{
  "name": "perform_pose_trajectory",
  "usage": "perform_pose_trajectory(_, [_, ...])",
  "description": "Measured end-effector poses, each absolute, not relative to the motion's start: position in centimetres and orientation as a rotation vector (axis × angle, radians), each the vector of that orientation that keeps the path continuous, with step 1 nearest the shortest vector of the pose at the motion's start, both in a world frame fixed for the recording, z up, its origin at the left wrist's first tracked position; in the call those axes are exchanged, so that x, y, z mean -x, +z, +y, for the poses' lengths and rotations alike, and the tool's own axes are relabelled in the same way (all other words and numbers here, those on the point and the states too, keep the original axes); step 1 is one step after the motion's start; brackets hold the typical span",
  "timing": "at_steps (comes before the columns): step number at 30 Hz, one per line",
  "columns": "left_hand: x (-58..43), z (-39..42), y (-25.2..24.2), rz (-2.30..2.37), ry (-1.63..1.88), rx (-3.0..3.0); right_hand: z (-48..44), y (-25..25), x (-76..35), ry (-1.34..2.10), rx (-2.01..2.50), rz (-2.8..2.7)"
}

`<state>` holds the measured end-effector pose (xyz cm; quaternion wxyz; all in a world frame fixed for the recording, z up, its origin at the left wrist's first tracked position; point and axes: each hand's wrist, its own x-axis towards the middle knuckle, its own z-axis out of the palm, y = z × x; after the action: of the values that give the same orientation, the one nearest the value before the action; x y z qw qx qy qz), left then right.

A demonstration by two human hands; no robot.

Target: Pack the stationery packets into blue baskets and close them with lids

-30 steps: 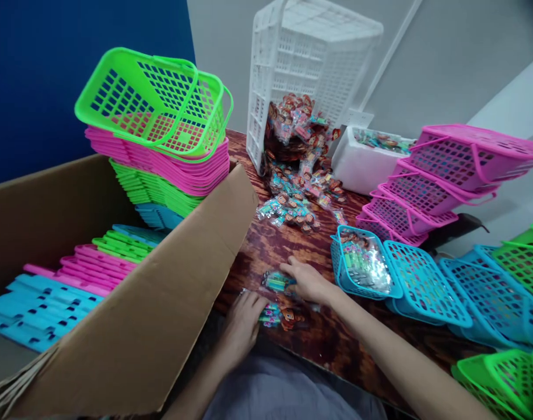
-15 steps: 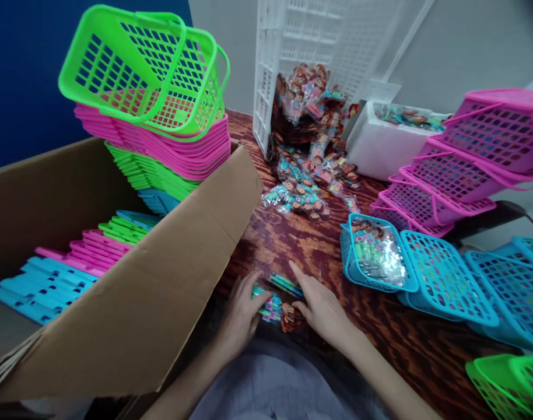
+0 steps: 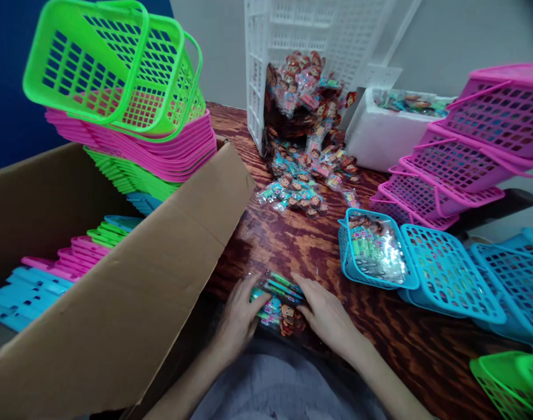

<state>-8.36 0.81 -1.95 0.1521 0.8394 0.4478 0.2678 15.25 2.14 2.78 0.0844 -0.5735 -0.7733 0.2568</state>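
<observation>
A small stack of wrapped toy packets point(image 3: 279, 300) with cartoon faces lies at the near edge of the wooden table point(image 3: 293, 245). My left hand point(image 3: 240, 315) presses against its left side and my right hand point(image 3: 325, 312) against its right side, fingers curved round the stack between them. Just right of my right hand stands a blue basket point(image 3: 374, 254) holding more packets. A loose pile of packets point(image 3: 304, 186) spills from a tipped white crate point(image 3: 310, 52) at the back.
An open cardboard box point(image 3: 130, 303) with flat coloured pieces fills the left. Green and pink baskets point(image 3: 126, 116) are stacked behind it. Pink baskets point(image 3: 463, 157), blue baskets point(image 3: 480, 280), a green basket point(image 3: 511, 382) and a white foam box point(image 3: 386, 137) crowd the right.
Both hands have drawn the scattered packets together into one stack between them. My right hand came back from further out on the table toward my body.
</observation>
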Motion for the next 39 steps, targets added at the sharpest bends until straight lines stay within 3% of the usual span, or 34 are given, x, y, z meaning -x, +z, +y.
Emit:
perform_pose_trajectory(20, [7.2,2.1,-0.9,1.326,0.858,-2.495,3.3,4.7,-13.6,0.905,1.565,-2.408])
perform_pose_trajectory(24, [6.9,3.8,-0.7,1.176,0.614,-2.713,4.3,5.2,-13.6,0.881,1.518,-2.523])
perform_pose_trajectory(29, [7.6,5.3,-1.6,1.084,0.513,-2.604,11.4,5.9,-15.4,1.483,1.197,-2.478])
perform_pose_trajectory(30, [7.8,5.3,-2.0,1.090,0.543,-2.583,13.7,6.0,-15.7,1.457,1.220,-2.398])
perform_pose_trajectory(32, [8.1,5.1,-2.8,1.103,0.596,-2.567,18.4,6.0,-15.7,0.947,1.560,-2.141])
perform_pose_trajectory(34, [8.2,4.9,-3.9,1.136,0.633,-2.570,22.9,6.0,-15.3,0.646,1.740,-1.967])
perform_pose_trajectory(39, [7.9,5.1,-5.7,1.186,0.657,-2.664,30.2,6.0,-12.8,0.289,1.859,-1.952])
